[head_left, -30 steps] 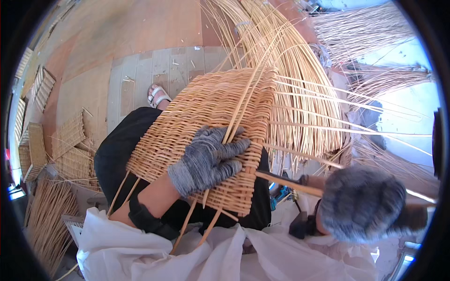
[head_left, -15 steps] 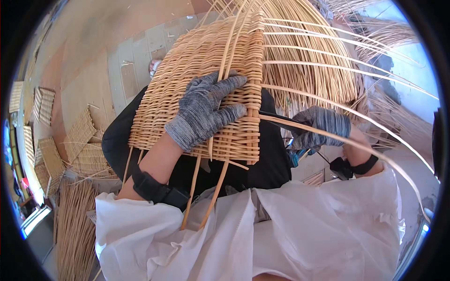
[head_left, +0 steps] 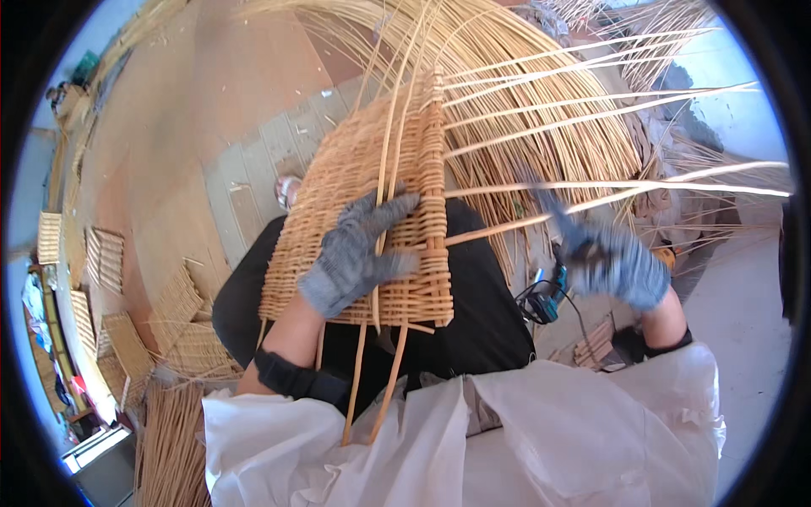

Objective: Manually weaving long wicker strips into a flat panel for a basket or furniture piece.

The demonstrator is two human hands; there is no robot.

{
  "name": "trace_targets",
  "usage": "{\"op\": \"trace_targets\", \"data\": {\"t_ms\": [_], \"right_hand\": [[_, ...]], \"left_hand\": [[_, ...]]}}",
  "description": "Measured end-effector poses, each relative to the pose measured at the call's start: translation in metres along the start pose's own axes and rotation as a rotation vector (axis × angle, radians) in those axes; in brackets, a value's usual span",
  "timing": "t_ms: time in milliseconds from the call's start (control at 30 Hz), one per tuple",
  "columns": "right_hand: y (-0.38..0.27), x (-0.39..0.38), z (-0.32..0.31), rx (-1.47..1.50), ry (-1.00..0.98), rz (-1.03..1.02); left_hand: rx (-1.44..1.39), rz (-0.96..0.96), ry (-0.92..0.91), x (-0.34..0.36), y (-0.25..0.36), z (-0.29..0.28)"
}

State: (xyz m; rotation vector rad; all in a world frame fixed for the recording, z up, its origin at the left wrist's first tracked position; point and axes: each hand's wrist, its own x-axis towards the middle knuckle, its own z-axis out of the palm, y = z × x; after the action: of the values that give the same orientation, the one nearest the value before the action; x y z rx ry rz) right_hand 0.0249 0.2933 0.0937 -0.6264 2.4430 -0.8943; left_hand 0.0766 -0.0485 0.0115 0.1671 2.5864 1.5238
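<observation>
A woven wicker panel (head_left: pixel 346 203) stands tilted across my lap, with long pale rods (head_left: pixel 557 131) sticking out from its right edge. My left hand (head_left: pixel 355 253), in a grey knitted glove, lies on the panel with the fingers spread towards that edge. Two upright rods (head_left: pixel 389 160) pass by its fingers. Right of the panel, my gloved right hand (head_left: pixel 617 266) is raised and smeared by motion. A dark, slim, pointed tool (head_left: pixel 549 198) extends from its closed fingers up and left; its exact kind is too blurred to tell.
A large heap of cane rods (head_left: pixel 541 84) lies beyond the panel. A teal power tool (head_left: pixel 549 296) with a cable rests on the floor by my right knee. Several finished panels (head_left: pixel 127 342) and a rod bundle (head_left: pixel 169 448) lie at the left.
My right hand has pulled away from the panel's edge to the right, taking the dark tool with it. The panel appears lower and turned more edge-on; my left hand remains on it.
</observation>
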Motion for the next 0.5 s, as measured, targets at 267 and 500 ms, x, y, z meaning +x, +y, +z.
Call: {"op": "trace_targets", "data": {"t_ms": [267,500], "right_hand": [[-0.002,-0.036,0.021,0.418,-0.275,-0.124],[-0.010,-0.006,0.036,0.527,-0.282,0.289]], "left_hand": [[0.203,0.069,-0.397,-0.013,0.017,-0.022],[0.443,0.063,-0.370,-0.002,0.024,-0.020]]}}
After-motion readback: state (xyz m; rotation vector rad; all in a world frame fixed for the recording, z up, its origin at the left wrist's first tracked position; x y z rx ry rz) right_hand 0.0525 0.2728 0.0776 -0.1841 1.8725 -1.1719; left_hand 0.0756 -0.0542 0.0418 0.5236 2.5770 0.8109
